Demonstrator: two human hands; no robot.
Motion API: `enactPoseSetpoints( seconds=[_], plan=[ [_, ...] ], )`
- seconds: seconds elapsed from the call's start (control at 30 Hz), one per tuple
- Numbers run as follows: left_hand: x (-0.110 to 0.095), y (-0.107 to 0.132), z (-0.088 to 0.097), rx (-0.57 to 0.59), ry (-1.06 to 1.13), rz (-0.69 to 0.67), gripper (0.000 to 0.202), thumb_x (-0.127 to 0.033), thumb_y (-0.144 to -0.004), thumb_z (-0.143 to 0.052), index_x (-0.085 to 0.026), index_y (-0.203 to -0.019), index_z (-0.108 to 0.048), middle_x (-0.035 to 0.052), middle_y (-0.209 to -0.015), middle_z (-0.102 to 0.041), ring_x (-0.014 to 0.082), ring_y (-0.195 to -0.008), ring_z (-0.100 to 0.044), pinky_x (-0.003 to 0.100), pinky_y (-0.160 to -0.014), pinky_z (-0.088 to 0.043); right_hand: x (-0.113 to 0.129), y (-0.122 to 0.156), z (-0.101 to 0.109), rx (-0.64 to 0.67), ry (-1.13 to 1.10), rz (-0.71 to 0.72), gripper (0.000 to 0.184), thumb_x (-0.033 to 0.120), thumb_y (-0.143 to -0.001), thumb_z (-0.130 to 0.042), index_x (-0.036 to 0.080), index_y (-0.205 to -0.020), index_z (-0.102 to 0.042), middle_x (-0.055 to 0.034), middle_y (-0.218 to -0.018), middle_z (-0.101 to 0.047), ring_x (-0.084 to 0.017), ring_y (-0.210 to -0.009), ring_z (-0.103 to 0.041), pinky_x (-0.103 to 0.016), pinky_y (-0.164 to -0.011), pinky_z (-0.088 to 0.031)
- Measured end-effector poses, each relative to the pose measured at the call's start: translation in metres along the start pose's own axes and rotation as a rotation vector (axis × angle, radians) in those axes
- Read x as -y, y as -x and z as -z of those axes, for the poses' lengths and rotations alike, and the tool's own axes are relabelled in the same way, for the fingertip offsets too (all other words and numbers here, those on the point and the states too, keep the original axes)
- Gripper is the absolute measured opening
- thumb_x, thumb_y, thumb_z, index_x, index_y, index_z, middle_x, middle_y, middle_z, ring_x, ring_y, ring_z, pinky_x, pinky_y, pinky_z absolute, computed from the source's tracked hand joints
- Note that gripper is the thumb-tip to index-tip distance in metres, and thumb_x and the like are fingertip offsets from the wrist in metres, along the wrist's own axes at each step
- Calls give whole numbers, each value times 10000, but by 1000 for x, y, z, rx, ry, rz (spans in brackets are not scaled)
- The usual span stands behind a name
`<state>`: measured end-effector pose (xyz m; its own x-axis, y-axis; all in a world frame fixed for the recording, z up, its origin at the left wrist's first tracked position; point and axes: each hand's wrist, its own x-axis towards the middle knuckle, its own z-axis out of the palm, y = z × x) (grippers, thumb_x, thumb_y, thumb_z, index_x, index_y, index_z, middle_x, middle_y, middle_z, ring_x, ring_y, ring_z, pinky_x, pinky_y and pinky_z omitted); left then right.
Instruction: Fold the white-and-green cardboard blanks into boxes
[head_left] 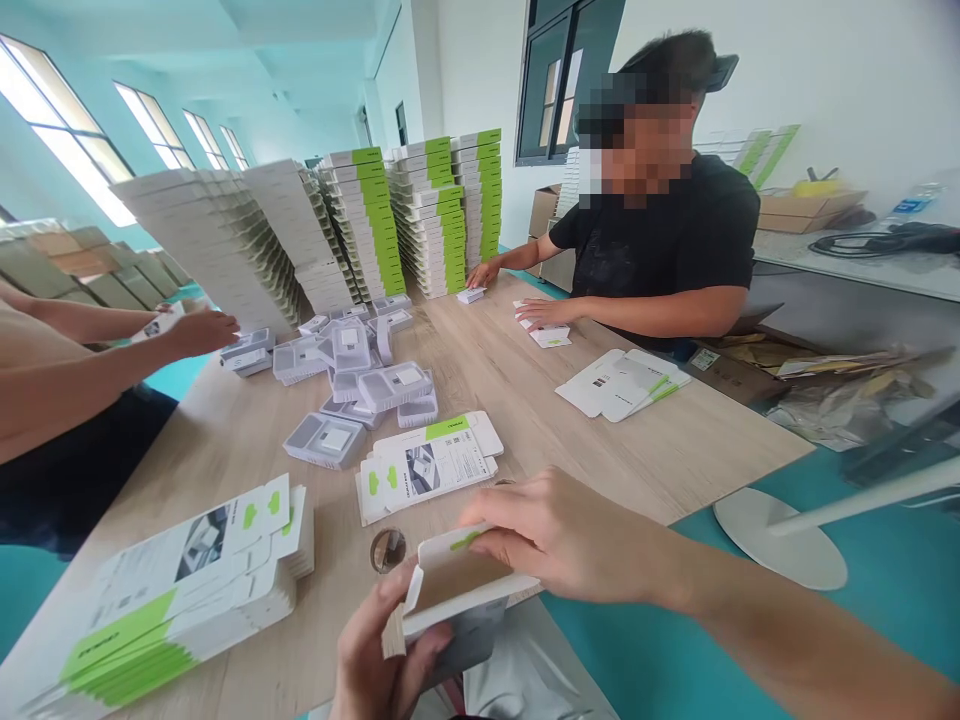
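Close to my body, above the table's near edge, I hold a small white cardboard box [480,630] whose brown inside faces up at its unclosed end. My left hand [382,640] is wrapped around the box's left side, thumb across the front. The fingers of my right hand [536,540] pinch the flap with the green mark at the top. Just beyond my hands lie flat white-and-green cartons [431,465]. To the left is a thick stack of flattened cartons [187,590]. Clear plastic trays [352,370] are heaped farther back.
Tall stacks of boxes [360,230] line the table's far side. Across the table, a person in black [667,230] handles a carton beside flat cartons [619,385]. At left, another person's arms [150,345] hold a box. A round hole [388,550] pierces the tabletop. A white stand base [780,540] stands right.
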<state>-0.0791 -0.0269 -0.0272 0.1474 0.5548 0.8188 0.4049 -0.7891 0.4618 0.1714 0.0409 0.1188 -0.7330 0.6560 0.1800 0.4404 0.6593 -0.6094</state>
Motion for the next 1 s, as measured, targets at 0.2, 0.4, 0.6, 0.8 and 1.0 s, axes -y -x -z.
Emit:
enactPoseSetpoints(
  seconds=[0.2,0.4,0.6,0.8,1.0],
  plan=[
    [-2,-2,-2,158,130,9,526,-297,-1040,-648,-248,-1536,-483,147,-1284,-764,236,-1118,-794,271,-864,-663,0,-15,4,129,-51,-13,495,378,-951,-713,196,-573,-451,101,-504,-343,-77,-492,-315,-269,-525,-210],
    [-19,-15,-5,179,6,149,391,-445,-1082,-507,-275,-1430,-553,147,-1288,-709,248,-1131,-760,336,-896,-650,3,-24,-7,112,-56,69,452,309,-974,-555,210,-587,-342,79,-527,-307,-89,-502,-282,-288,-525,-188],
    [-18,-14,3,185,-152,151,338,-473,-1066,-532,-255,-1316,-599,111,-1189,-688,228,-1014,-757,295,-804,-653,-8,-12,-5,68,-378,-48,416,333,-1065,-409,175,-941,-773,20,-673,-560,-129,-629,-491,-270,-612,-369],
    [-13,-16,11,47,-307,19,250,-309,-1033,-636,-208,-1261,-656,101,-1144,-676,215,-1009,-711,252,-816,-628,-37,14,-16,141,-902,-267,390,484,-1025,-599,225,-1286,-728,-75,-1190,-700,-202,-1066,-628,-338,-922,-487],
    [-12,-40,17,254,-262,-140,242,-293,-1066,-548,-165,-1240,-656,113,-1035,-693,206,-886,-729,266,-757,-633,-29,15,-40,77,-933,-364,368,541,-903,-752,174,-912,-780,3,-818,-626,-144,-747,-564,-269,-686,-432]
  ],
)
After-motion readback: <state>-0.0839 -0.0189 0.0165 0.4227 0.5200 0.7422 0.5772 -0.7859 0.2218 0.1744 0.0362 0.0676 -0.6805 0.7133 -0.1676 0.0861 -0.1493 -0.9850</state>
